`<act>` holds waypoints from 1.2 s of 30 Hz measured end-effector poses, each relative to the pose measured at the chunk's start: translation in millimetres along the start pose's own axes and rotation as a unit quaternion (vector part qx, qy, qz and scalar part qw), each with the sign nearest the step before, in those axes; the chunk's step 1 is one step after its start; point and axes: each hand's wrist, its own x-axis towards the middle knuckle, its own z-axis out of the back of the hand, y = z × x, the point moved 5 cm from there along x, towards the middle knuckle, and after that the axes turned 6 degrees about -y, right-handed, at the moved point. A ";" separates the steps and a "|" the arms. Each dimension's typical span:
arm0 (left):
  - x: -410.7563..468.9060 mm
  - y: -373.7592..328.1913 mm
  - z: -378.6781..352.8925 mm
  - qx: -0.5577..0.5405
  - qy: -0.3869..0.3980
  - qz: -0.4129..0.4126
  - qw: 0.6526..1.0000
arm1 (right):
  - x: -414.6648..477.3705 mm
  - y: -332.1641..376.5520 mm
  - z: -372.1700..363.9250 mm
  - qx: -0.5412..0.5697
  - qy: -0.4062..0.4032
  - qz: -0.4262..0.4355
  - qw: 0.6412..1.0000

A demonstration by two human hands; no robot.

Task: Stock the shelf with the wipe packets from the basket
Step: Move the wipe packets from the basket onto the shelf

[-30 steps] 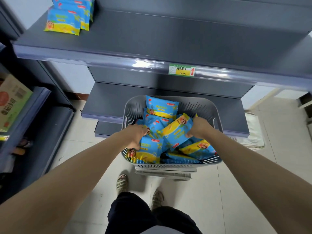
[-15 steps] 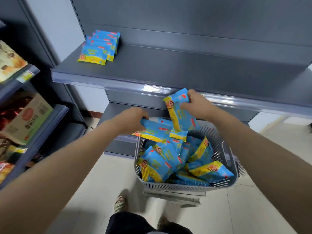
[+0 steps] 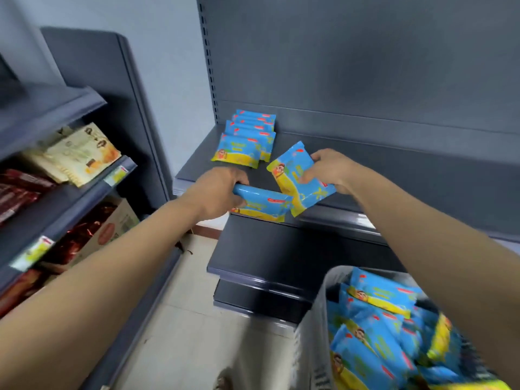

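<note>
My left hand (image 3: 216,190) grips a blue and yellow wipe packet (image 3: 267,206) by its left end, just at the front edge of the grey shelf (image 3: 380,164). My right hand (image 3: 329,170) holds a second wipe packet (image 3: 295,175), tilted, just over the shelf's front part. Several matching packets (image 3: 247,139) lie in a row at the shelf's back left. The grey basket (image 3: 312,333) at the lower right holds several more packets (image 3: 377,330).
A side shelving unit (image 3: 56,198) at the left carries snack packs and a cardboard box. Lower grey shelves (image 3: 267,263) jut out below the stocked one. Pale floor tiles (image 3: 191,333) lie between the shelving and the basket.
Both hands lifted a packet each out of the basket and carried them up and left to the shelf. The view swung left, leaving the basket at the lower right.
</note>
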 end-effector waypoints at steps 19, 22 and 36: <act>68.2 118.0 26.7 -0.003 -0.001 0.006 1.000 | 125.0 71.1 -87.9 -0.226 0.007 0.139 0.964; 82.7 122.8 27.6 -0.001 -0.002 0.015 1.000 | 145.6 77.5 -89.4 -0.247 0.015 0.156 0.956; 156.4 132.9 -6.1 0.000 0.029 0.043 0.999 | 200.6 85.4 -79.2 -0.330 -0.030 0.225 0.916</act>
